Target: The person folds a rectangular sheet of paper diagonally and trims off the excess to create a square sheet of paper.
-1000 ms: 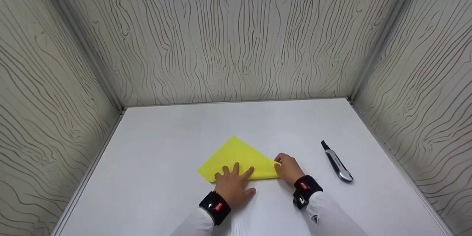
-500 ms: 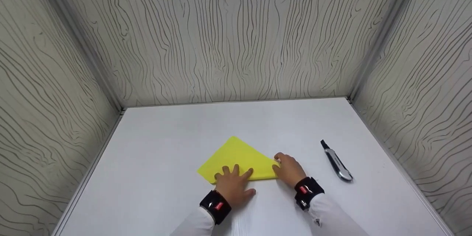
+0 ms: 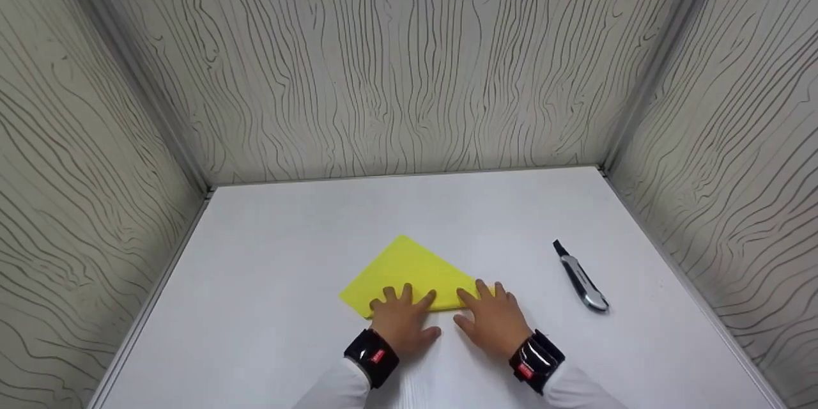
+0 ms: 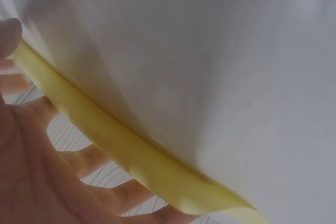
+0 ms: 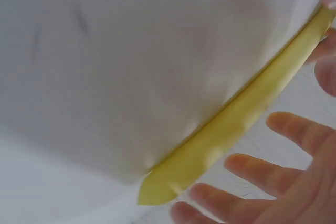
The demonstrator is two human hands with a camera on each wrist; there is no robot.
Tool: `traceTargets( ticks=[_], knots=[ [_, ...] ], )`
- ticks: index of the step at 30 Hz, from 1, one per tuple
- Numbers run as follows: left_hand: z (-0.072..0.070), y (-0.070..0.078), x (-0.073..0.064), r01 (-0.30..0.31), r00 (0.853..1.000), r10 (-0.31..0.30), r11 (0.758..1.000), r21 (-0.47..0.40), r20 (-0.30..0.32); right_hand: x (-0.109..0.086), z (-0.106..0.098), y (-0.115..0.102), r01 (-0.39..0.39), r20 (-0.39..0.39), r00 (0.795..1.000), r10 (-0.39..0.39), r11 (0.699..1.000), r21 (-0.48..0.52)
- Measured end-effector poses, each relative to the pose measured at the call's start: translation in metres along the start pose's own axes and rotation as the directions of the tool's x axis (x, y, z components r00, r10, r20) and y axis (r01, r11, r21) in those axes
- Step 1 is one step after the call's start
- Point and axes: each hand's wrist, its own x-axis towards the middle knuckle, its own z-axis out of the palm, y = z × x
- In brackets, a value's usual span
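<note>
A sheet of yellow paper (image 3: 409,262), folded along its near edge, lies on the white table with one corner pointing away. My left hand (image 3: 401,324) rests on its near left part, fingers spread and straight. At the paper's right end is my right hand (image 3: 497,323), also with spread fingers, the fingertips over the folded edge. The left wrist view has the folded band (image 4: 121,135) running under the fingers. In the right wrist view the paper's right tip (image 5: 163,187) shows beside the outstretched fingers; whether every fingertip touches it, I cannot tell.
A utility knife (image 3: 583,278) with a grey and black handle lies to the right of the paper, out from the right hand. Wood-patterned panels (image 3: 396,64) enclose the white table (image 3: 281,243) at the back and both sides.
My right hand has let go of the paper's right corner, shifted slightly left and nearer, and spread its fingers over the edge. The left hand stays in place.
</note>
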Motion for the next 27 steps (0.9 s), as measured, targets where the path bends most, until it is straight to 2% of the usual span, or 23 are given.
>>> traceTargets(
  ticks=[3, 10, 18, 27],
  knots=[
    [0.001, 0.001, 0.000, 0.000, 1.000, 0.000, 1.000, 0.007, 0.005, -0.010, 0.001, -0.005, -0.016, 0.021, 1.000, 0.016, 1.000, -0.022],
    [0.000, 0.002, -0.001, 0.000, 1.000, 0.000, 1.000, 0.018, 0.004, -0.024, 0.005, -0.010, -0.026, -0.016, 1.000, 0.025, 0.997, -0.071],
    [0.001, 0.004, -0.002, 0.005, 1.000, -0.006, 1.000, 0.020, 0.016, -0.024, 0.010, -0.009, -0.048, 0.044, 0.998, 0.052, 0.994, -0.096],
    [-0.004, 0.005, -0.004, 0.008, 1.000, -0.007, 1.000, -0.004, 0.024, -0.027, 0.008, -0.010, -0.038, 0.037, 0.998, 0.042, 0.995, -0.096]
  ],
)
